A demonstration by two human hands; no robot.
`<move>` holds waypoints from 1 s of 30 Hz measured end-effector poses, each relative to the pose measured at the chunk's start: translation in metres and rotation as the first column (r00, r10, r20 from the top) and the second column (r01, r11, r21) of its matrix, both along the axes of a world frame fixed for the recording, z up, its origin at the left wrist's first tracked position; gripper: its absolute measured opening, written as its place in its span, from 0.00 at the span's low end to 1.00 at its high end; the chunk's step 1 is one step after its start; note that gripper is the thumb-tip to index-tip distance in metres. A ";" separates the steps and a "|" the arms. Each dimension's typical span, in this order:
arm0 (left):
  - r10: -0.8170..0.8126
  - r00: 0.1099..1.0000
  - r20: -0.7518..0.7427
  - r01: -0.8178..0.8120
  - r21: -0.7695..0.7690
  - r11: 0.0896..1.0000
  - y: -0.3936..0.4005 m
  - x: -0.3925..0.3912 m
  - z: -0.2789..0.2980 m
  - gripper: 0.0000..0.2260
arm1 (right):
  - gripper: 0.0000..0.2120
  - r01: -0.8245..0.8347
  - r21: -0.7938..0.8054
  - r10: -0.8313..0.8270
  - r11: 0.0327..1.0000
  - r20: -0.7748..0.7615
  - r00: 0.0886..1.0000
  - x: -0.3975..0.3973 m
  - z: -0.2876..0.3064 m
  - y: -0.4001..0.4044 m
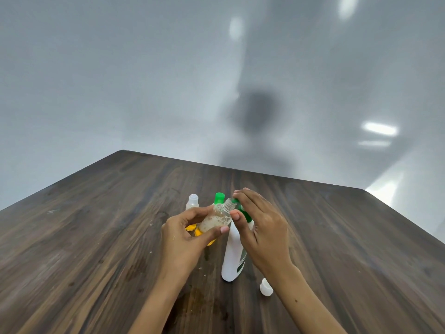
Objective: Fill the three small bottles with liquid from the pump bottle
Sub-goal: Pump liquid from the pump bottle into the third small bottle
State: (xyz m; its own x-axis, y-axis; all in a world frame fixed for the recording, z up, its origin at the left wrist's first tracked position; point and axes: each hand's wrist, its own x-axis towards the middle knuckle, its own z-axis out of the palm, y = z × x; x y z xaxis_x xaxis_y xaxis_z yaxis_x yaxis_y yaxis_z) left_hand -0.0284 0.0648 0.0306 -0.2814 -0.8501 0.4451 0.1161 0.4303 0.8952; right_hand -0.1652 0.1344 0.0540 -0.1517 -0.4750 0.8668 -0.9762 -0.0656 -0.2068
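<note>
My left hand (186, 233) grips a small clear bottle (218, 218), uncapped and tilted, partly filled with foamy pale liquid. Its open neck points at the green pump nozzle. My right hand (261, 227) rests flat on top of the green pump head of the white pump bottle (232, 256), which stands upright on the table. Behind my left hand stand a small bottle with a green cap (219, 198) and a small clear bottle with a white cap (193, 201). Something yellow-orange (198, 231) shows under my left hand.
A loose white cap (266, 286) lies on the dark wooden table (96, 237) by my right forearm. A glossy grey wall rises behind the table's far edge. Small specks and stains mark the wood near the front.
</note>
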 end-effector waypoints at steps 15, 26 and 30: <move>-0.006 1.000 0.003 0.006 -0.004 1.000 -0.002 0.001 -0.006 0.21 | 0.32 -0.018 -0.059 0.018 0.998 -0.003 1.000 0.000 -0.001 -0.002; -0.002 1.000 0.011 0.002 -0.015 1.000 -0.005 0.002 -0.006 0.20 | 0.30 -0.030 -0.081 0.034 0.996 0.046 0.998 0.002 -0.005 -0.005; -0.010 1.000 0.019 0.010 -0.004 1.000 -0.004 0.003 -0.007 0.21 | 0.29 -0.057 -0.060 0.060 0.997 0.046 0.997 0.001 0.000 -0.003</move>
